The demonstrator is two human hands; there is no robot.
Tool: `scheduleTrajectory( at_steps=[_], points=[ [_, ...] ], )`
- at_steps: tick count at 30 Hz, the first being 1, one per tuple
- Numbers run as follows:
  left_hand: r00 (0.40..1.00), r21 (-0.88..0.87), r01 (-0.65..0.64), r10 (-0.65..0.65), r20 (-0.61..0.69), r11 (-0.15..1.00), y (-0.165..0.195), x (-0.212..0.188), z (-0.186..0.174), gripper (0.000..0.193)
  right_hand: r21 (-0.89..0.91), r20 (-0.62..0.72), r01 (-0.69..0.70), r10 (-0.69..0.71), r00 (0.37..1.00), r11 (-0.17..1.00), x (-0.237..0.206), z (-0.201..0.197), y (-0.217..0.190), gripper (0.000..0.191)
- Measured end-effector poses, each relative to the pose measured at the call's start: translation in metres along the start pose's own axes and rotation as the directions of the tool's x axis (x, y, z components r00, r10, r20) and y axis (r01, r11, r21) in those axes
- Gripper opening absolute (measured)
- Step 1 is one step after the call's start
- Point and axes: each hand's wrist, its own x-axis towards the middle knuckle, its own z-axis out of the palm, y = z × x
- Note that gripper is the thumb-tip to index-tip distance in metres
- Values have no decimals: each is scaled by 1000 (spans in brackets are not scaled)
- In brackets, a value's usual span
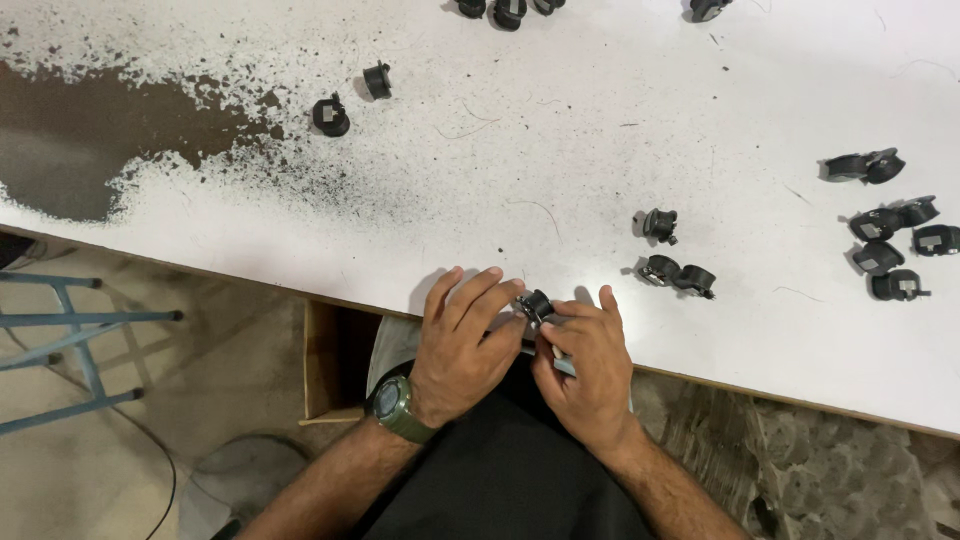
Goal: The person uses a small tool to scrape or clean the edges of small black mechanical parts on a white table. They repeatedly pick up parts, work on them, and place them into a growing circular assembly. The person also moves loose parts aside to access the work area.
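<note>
Black plastic part: a small caster-like piece (535, 305) sits pinched between both hands at the near table edge, about 6 o'clock in the view.
Left hand (462, 345): fingers curled narrow, fingertips closed on the left side of the piece; a green wristwatch (395, 408) is on that wrist.
Right hand (590, 360): thumb and forefinger closed on the right side of the piece, the other fingers folded under (what they press on is hidden).
Grip advice: it seems wise to keep the piece braced over the table edge and turn it with the fingertips only, so it cannot slip into the lap.
Nearest spares: two joined black pieces (678, 275) lie just beyond the right hand at 1 o'clock, with a single one (660, 224) a little farther on.
Right cluster: several more pieces (892, 245) lie at 3 o'clock, well apart from the hands.
Left pair: two pieces (345, 100) rest at 11 o'clock, near the worn dark patch (90, 140) in the white table (500, 150).
Far edge: more pieces (508, 10) at 12 o'clock, cut off by the frame.
</note>
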Motion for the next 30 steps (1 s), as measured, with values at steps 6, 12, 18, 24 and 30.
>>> scheduleTrajectory(
  at_steps=[6,12,18,24,30],
  points=[
    [999,-17,-15,14,-42,1000,2,3,-1,13,1,16,12,-12,1000,1000,-1,-2,1,35],
    [964,-178,263,-250,95,948,0,8,-2,7,12,-1,-2,2,1000,1000,-4,2,3,34],
    [961,-190,274,-259,101,943,1,9,1,4,2,-39,135,-135,990,991,-12,3,9,40],
    [962,-217,271,-252,108,938,1,6,1,4,15,-3,146,-146,989,989,-15,7,14,41],
    [964,-243,264,-245,108,933,1,7,1,6,-14,2,135,-135,991,991,-9,6,11,37]
  ],
)
